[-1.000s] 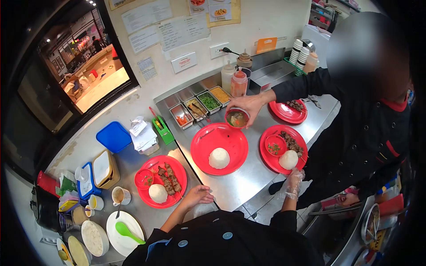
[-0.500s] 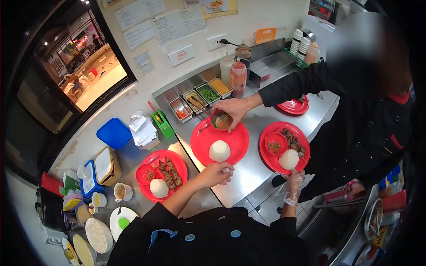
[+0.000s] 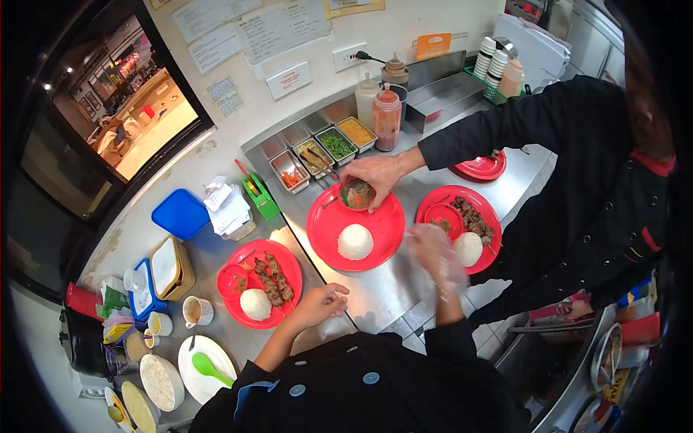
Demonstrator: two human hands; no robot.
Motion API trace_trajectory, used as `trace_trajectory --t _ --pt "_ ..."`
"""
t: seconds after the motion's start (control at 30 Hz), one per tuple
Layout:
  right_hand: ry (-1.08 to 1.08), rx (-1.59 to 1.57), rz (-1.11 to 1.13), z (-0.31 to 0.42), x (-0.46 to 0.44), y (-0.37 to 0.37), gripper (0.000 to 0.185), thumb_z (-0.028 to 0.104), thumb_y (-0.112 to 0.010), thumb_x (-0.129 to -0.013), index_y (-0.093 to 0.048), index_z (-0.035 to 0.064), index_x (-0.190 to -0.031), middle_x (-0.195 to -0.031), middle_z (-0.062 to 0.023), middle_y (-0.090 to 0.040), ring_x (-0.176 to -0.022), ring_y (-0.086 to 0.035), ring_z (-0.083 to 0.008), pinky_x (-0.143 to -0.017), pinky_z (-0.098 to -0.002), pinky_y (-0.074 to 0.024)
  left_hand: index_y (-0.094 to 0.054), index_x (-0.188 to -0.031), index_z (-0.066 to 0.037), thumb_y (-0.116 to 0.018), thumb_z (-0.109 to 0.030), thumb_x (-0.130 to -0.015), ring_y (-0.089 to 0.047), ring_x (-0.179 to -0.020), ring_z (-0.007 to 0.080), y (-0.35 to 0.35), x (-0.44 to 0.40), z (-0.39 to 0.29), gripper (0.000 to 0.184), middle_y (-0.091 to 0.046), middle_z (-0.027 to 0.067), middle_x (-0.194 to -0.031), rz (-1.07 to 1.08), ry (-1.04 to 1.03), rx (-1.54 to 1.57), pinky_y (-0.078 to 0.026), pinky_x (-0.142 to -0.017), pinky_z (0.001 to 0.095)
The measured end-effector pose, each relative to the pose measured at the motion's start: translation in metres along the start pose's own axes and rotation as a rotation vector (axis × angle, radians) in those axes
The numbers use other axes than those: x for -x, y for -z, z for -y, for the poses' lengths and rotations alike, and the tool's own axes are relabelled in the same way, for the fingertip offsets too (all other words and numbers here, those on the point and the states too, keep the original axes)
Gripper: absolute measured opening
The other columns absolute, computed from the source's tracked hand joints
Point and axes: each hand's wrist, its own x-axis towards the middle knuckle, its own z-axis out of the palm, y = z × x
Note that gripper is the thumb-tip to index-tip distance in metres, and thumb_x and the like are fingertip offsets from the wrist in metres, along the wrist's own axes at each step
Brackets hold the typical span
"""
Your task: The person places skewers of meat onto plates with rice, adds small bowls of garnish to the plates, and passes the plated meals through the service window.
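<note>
My left hand hovers bare between the left plate and the middle one, fingers loosely bent and apart, holding nothing. My right hand, in a clear plastic glove, is smeared by motion beside the right red plate; its fingers cannot be made out. On the middle red plate sits a rice mound. A co-worker's hand grips a small bowl of soup at that plate's far side. The left red plate carries meat skewers, rice and a small red bowl.
Topping trays and squeeze bottles line the wall. A green tape dispenser and a blue lid lie left. Nearer are a white plate with a green spoon and a rice tub. The co-worker stands right.
My right hand has left the right plate's near edge and moved up and left. My left hand has drawn back toward me from the middle plate. The co-worker's hand stays on the bowl.
</note>
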Motion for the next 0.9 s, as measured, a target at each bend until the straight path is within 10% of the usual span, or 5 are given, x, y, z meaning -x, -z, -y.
trace_trajectory --t 0.07,0.6,0.9 --pt "-0.177 0.136 0.29 0.032 -0.028 -0.025 0.028 0.024 -0.06 -0.073 -0.063 0.0101 -0.097 -0.094 -0.0118 -0.063 -0.089 -0.059 -0.0315 -0.077 -0.045 -0.0451 -0.05 -0.113 -0.001 -0.05 -0.01 -0.091 -0.061 -0.078 0.0129 0.0 0.003 0.004 0.024 -0.062 0.0086 -0.088 -0.028 -0.004 -0.003 -0.052 -0.068 0.026" --pt "-0.258 0.237 0.126 0.036 -0.094 -0.077 0.033 0.039 -0.07 -0.06 -0.067 0.0161 -0.084 -0.1 -0.0076 -0.053 -0.095 -0.047 -0.0302 -0.074 -0.0486 -0.0372 -0.052 -0.111 -0.001 -0.051 -0.012 -0.091 -0.059 -0.067 0.0112 0.056 -0.004 0.006 0.023 -0.062 0.0067 -0.082 -0.297 -0.011 0.092 -0.049 -0.06 0.0233" --pt "-0.006 0.228 0.07 0.021 -0.086 -0.079 0.016 0.026 -0.064 -0.068 -0.065 0.0143 -0.077 -0.083 -0.0064 -0.06 -0.091 -0.049 -0.0287 -0.073 -0.0477 -0.036 -0.053 -0.108 0.0 -0.049 -0.01 -0.09 -0.059 -0.064 0.0109 0.089 -0.068 -0.019 0.022 -0.063 0.0075 -0.083 -0.402 -0.102 0.106 -0.05 -0.058 0.0231"
